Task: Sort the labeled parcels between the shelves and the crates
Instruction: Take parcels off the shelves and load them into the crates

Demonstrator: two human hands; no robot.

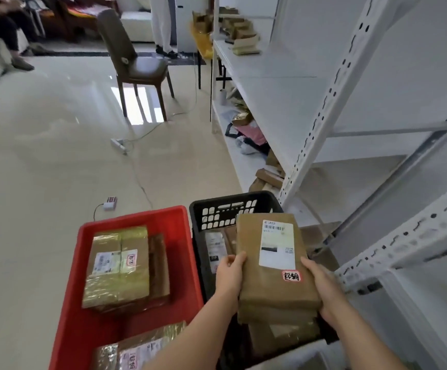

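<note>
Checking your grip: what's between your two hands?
Head view: a stack of brown parcels, left hand and right hand gripping its sides over the black crate.

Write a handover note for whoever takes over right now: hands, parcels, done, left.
Left hand and right hand grip a stack of brown parcels by its sides, above the black crate.
Red crate holds taped parcels.
Shelves: some parcels on the far end and the lower level.
Done: some parcels sorted into both crates.
Left: place the held stack, then sort the rest.
</note>
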